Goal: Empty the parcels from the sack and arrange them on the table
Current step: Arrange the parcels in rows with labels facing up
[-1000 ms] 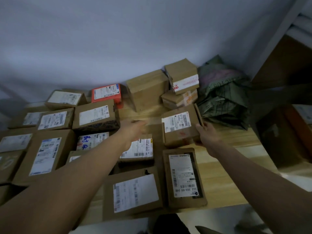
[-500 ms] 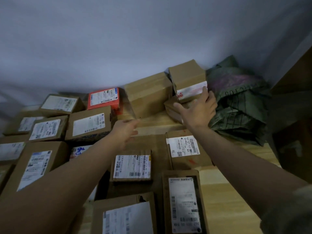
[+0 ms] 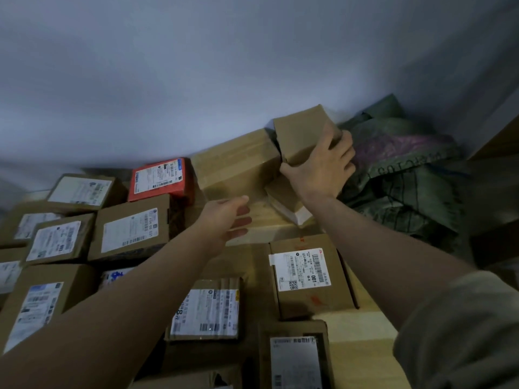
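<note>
Head camera view: the right hand clasps a small plain brown cardboard box, thumb on its near left edge and fingers wrapped over its right side, tilting it where it sits on a flatter tape-sealed brown box at the back of the light wooden table. The left hand hovers slack and empty, fingers extended, just in front of a larger plain brown carton against the wall.

The crumpled dark green woven sack lies slumped in the far right corner, touching the gripped box; it looks largely flat, though whether anything remains inside cannot be told. Emptying seems mostly done, and what is left is, by my judgement, arranging these last back-row boxes into the rows.

Counted, as far as the arms allow: one sack; one red cardboard parcel; three plain unlabelled brown boxes at the back; roughly twelve brown parcels showing white shipping labels, among them the white-labelled one below the right forearm. Several at the left edge are cut off, so the count is approximate.
</note>
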`<state>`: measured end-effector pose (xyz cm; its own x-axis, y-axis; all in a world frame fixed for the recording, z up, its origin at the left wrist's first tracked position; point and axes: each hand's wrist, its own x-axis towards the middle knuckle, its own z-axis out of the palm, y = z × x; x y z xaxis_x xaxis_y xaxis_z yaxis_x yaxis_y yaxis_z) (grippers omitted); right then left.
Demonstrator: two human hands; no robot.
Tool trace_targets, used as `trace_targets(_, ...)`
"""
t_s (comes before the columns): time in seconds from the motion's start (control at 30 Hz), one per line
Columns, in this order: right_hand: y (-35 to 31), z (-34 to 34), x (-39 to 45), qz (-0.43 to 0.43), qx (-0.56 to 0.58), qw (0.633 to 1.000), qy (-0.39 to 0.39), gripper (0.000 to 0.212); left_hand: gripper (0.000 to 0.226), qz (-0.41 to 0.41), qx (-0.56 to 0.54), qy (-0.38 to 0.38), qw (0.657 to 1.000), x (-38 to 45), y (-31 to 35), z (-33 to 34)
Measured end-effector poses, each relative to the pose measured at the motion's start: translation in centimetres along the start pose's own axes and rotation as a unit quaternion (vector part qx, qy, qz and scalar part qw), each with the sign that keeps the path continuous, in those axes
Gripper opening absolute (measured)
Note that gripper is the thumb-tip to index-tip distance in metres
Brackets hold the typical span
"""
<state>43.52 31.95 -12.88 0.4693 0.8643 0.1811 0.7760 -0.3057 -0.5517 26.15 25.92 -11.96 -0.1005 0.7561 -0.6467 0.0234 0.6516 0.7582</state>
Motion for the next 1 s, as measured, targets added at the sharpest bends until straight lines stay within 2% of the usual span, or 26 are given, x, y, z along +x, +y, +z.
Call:
trace_targets(0.07, 0.0, -0.9, -0.4, 0.008, 0.051, 0.997, 0.055, 0.109, 0.026, -0.001, -0.007, 0.004, 1.0, 0.2, 0.2, -0.2)
trace_targets(0.13, 0.2, -2.0, -1.3, 0.008, 0.16, 0.982, 0.101, 0.106, 0.039, 0.004, -0.031, 0.017, 0.999, 0.1, 0.9, -0.3)
trace_targets(0.23, 0.8, -3.4, -2.7, 0.011, 0.33, 0.938, 0.105, 0.098, 0.066, 0.022, -0.077, 0.011, 0.997, -0.5, 2.1, -0.4)
trace_targets(0.33, 1.1, -4.3, -4.1, 0.098, 0.482, 0.87, 0.028, 0.087, 0.081, 0.046, -0.089, -0.019, 0.995, -1.7, 2.8, -0.4)
trace_targets(0.4, 1.5, -5.1, -5.2, 0.15, 0.558, 0.815, -0.046, 0.067, 0.073, 0.058, -0.102, -0.036, 0.993, -3.0, 3.1, -0.5)
trace_targets(0.47, 1.9, -6.2, -6.6, 0.171, 0.579, 0.79, -0.108, 0.046, 0.066, 0.073, -0.107, -0.055, 0.99, -4.2, 3.2, -0.9)
trace_targets(0.5, 2.1, -6.5, -7.1, 0.169, 0.57, 0.792, -0.137, 0.044, 0.067, 0.086, -0.11, -0.068, 0.988, -4.7, 3.0, -1.3)
trace_targets(0.57, 2.3, -6.6, -8.4, 0.165, 0.558, 0.794, -0.176, 0.052, 0.061, 0.11, -0.121, -0.063, 0.985, -5.3, 2.4, -2.3)
trace_targets(0.6, 2.2, -6.6, -8.9, 0.165, 0.555, 0.793, -0.189, 0.052, 0.058, 0.117, -0.121, -0.039, 0.985, -5.4, 2.1, -3.0)
trace_targets(0.7, 1.4, -6.0, -10.6, 0.168, 0.531, 0.8, -0.223, 0.03, 0.041, 0.106, -0.091, 0.029, 0.99, -5.8, 0.8, -5.1)
trace_targets(0.77, 0.6, -5.3, -11.7, 0.164, 0.511, 0.806, -0.249, 0.033, 0.036, 0.089, -0.078, 0.048, 0.992, -5.9, -0.4, -6.4)
trace_targets(0.9, -0.7, -3.5, -12.8, 0.137, 0.439, 0.841, -0.284, 0.044, 0.031, 0.069, -0.029, 0.102, 0.992, -5.5, -2.2, -9.0)
trace_targets(1.0, -1.6, -2.5, -13.3, 0.097, 0.393, 0.86, -0.312, 0.037, 0.026, 0.056, 0.01, 0.12, 0.991, -5.1, -3.1, -10.3)
